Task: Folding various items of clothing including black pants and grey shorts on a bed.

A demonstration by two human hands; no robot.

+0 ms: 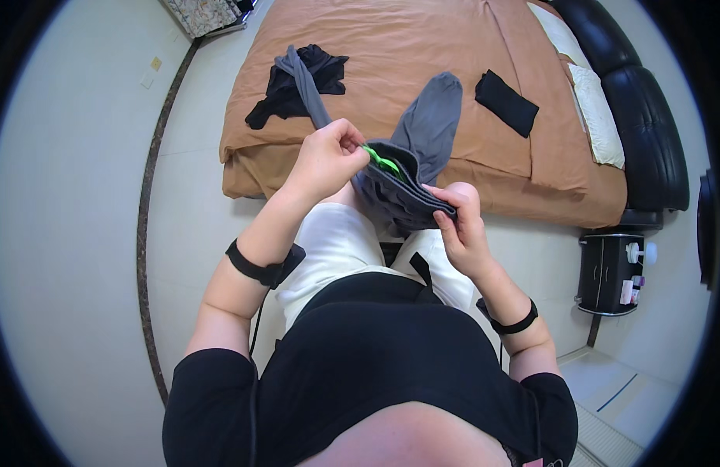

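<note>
Grey trousers [433, 125] are held up by their gathered waistband above my lap, with one leg lying over the bed's edge and another grey length reaching up to the left. A bright green drawstring [383, 161] shows at the waistband opening. My left hand [336, 154] pinches the waistband's left end beside the drawstring. Between thumb and fingers, my right hand [462, 225] grips the layered right end. Crumpled black clothing [307, 79] lies on the bed at the upper left, partly under the grey length. A folded black garment [507, 103] rests to the right.
The bed [360, 35] has a brown cover, white pillows [596, 114] and a black padded headboard [646, 122]. A dark nightstand [611, 274] with small items stands at the right. A pale wall [74, 204] runs along the left.
</note>
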